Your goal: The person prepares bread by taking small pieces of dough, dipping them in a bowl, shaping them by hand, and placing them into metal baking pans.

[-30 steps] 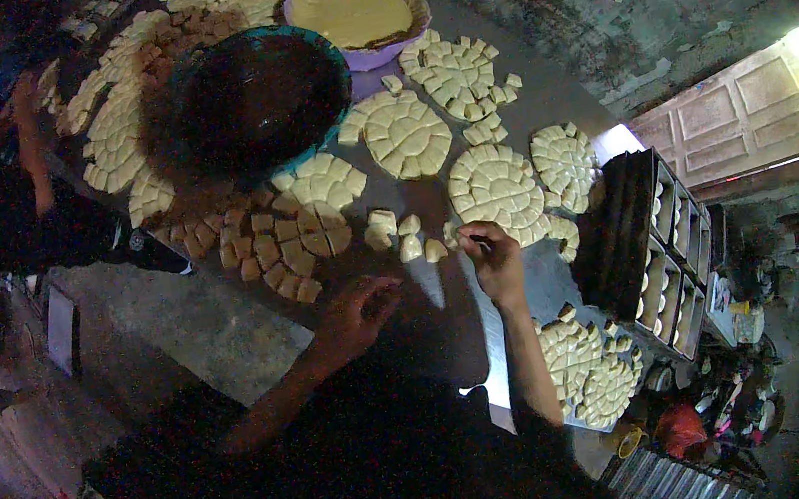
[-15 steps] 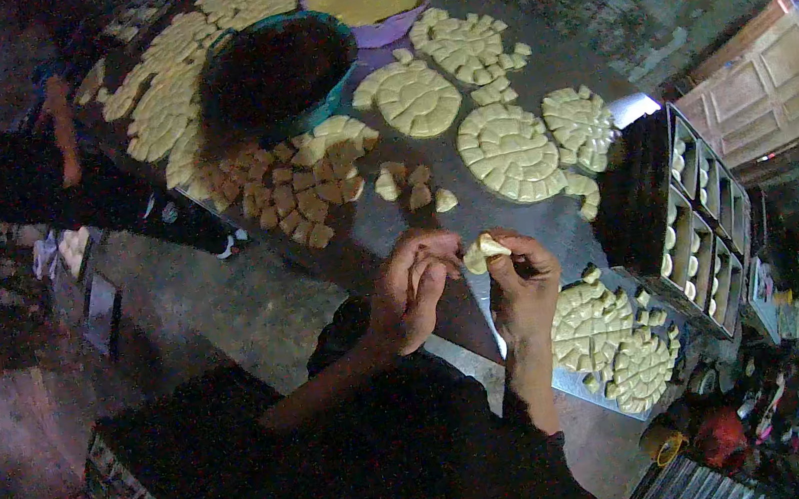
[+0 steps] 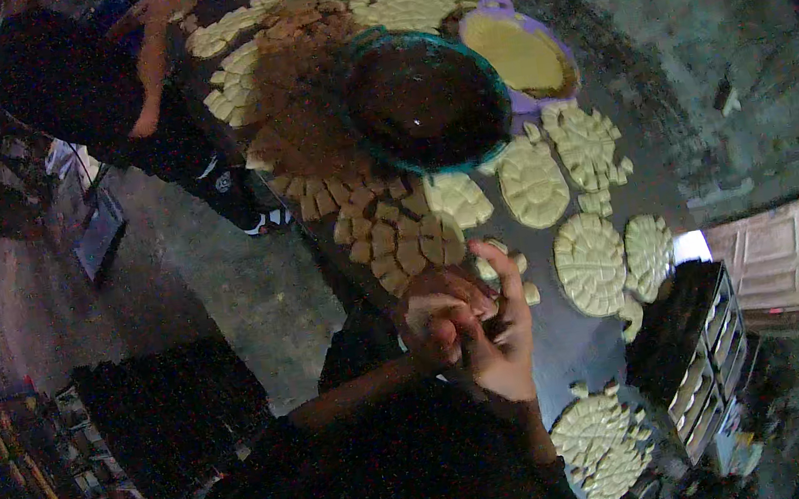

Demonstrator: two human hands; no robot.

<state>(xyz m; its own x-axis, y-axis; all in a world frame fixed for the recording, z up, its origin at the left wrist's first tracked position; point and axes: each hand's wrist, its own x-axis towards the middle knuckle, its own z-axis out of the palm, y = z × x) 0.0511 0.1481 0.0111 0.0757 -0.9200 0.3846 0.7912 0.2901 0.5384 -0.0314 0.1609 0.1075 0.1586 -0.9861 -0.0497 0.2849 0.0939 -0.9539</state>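
Note:
My left hand (image 3: 441, 317) and my right hand (image 3: 505, 345) are together over the near edge of the table, fingers overlapping and curled inward. One finger of my right hand points up and away. Whatever lies between them is hidden by the fingers and the dim light. Just beyond are a few small pale dough pieces (image 3: 519, 262), partly covered by my right hand. Brown-looking cut dough pieces (image 3: 408, 238), in shadow, lie beside my left hand. Rounds of pale dough cut into pieces (image 3: 591, 265) lie to the right.
A teal basin (image 3: 505, 130) with dark contents and a purple basin (image 3: 568, 61) with yellow contents stand on the table (image 3: 574, 348). More cut dough (image 3: 603, 450) is at near right, beside a dark rack (image 3: 703, 366). Another person's forearm (image 3: 152, 70) is at far left.
My hands have come together, and the pale dough piece held in my right hand is now out of sight. The view has turned, moving the table's contents right and down.

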